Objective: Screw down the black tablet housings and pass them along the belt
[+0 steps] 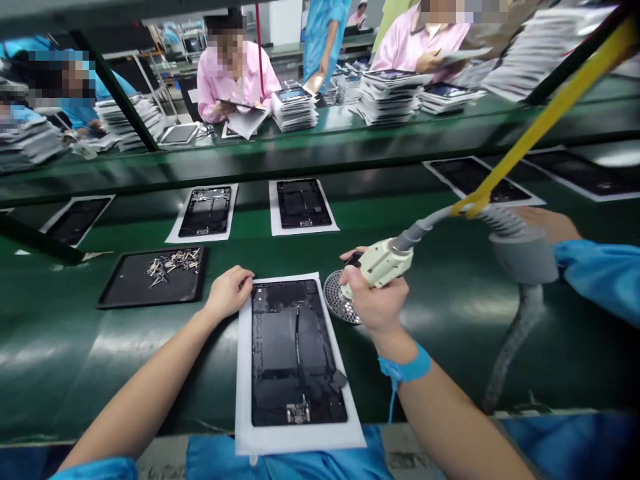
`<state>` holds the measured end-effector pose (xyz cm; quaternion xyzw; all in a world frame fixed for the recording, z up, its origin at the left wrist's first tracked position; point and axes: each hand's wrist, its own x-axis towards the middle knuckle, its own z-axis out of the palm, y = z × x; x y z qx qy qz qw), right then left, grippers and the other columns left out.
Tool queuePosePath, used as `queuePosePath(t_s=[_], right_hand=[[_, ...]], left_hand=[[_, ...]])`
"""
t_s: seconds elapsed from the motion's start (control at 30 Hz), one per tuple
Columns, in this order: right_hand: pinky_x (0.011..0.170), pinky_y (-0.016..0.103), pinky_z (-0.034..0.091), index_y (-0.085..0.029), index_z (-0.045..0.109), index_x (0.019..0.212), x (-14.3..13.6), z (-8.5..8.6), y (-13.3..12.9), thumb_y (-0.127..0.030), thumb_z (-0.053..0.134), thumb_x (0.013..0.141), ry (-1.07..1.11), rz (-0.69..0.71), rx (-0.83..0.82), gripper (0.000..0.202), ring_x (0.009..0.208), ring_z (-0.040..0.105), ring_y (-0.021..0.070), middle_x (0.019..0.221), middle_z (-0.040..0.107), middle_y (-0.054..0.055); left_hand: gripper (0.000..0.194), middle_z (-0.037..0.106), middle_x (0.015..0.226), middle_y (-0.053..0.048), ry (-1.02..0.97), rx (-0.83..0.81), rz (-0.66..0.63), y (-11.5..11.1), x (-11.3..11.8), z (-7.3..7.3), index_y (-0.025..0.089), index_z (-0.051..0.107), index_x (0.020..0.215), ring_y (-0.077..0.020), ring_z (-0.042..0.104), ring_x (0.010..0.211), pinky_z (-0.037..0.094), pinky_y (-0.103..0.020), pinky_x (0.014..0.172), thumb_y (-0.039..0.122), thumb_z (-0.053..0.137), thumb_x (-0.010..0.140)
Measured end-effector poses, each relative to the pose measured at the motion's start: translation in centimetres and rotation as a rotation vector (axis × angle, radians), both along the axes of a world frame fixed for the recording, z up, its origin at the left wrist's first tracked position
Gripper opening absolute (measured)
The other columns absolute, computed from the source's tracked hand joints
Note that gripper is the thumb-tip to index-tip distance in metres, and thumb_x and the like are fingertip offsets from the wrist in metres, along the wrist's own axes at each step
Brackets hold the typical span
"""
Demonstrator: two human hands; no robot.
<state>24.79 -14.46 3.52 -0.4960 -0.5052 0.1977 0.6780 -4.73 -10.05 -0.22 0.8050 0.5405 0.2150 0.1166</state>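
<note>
A black tablet housing [285, 347] with exposed inner parts lies face up on a white sheet [250, 433] at the bench's near edge. My left hand [230, 290] is closed at its upper left corner, fingers curled over the sheet's edge beside the housing. My right hand [380, 300], a blue band on its wrist, is wrapped round a pale green handheld tool [385, 260] with a grey cable. The tool's tip is hidden. Beside and partly behind that hand is a round perforated metal disc [336, 300]. A small dark piece [339, 379] sits at the housing's right edge.
A black tray [135, 280] of small metal pieces stands left. More tablet housings [205, 210] on sheets lie along the far side. A yellow strap [550, 127] and grey hose [520, 347] hang at right, near another person's hand [550, 223]. People sit behind among stacks.
</note>
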Motion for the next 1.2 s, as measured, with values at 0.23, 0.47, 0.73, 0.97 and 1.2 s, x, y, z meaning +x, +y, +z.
queuePosePath(t_s=[0.23,0.47,0.73,0.97,1.2], right_hand=[[0.059,0.031,0.06,-0.02,0.067,0.1,0.3,-0.6,0.2,-0.03,0.074,0.083,0.014,-0.041,-0.04,0.02,0.053,0.063,0.012,0.088,0.075,0.003],[0.057,0.029,0.059,-0.021,0.066,0.101,0.2,-0.7,0.4,-0.028,0.075,0.082,0.043,-0.031,-0.04,0.023,0.052,0.063,0.0113,0.087,0.074,0.002],[0.057,0.03,0.058,-0.02,0.066,0.102,0.2,-0.8,0.4,-0.032,0.075,0.081,0.027,-0.04,-0.07,0.025,0.052,0.064,0.0125,0.085,0.074,0.002],[0.055,0.03,0.059,-0.02,0.065,0.103,0.2,-0.7,0.5,-0.031,0.076,0.08,0.026,-0.061,-0.063,0.027,0.051,0.064,0.0126,0.083,0.074,0.002],[0.05,0.027,0.055,-0.022,0.062,0.105,-1.9,1.1,-0.4,-0.025,0.072,0.086,0.126,0.045,0.032,0.022,0.05,0.064,0.0106,0.086,0.071,0.001]], left_hand=[[0.026,0.07,0.088,-0.004,-0.1,-0.002,-0.062,-0.5,-0.5,-0.1,0.021,0.074,0.097,-0.0173,0.066,0.08,0.054,-0.029,0.077,0.021,0.048,0.094],[0.028,0.07,0.088,-0.004,-0.094,-0.002,-0.079,-0.3,-0.6,-0.4,0.02,0.074,0.098,-0.018,0.067,0.084,0.053,-0.029,0.079,0.021,0.047,0.094],[0.026,0.07,0.088,-0.004,-0.107,-0.009,-0.081,-0.4,-0.5,-0.2,0.021,0.074,0.097,-0.0178,0.067,0.083,0.054,-0.03,0.078,0.022,0.047,0.094],[0.026,0.07,0.087,-0.003,-0.127,-0.011,-0.08,-0.2,-0.4,-0.4,0.021,0.074,0.095,-0.0171,0.066,0.08,0.054,-0.029,0.077,0.021,0.049,0.093],[0.026,0.073,0.087,-0.004,-0.17,-0.035,-0.016,0.0,0.0,-0.9,0.02,0.075,0.095,-0.0173,0.067,0.078,0.055,-0.03,0.079,0.017,0.05,0.09]])
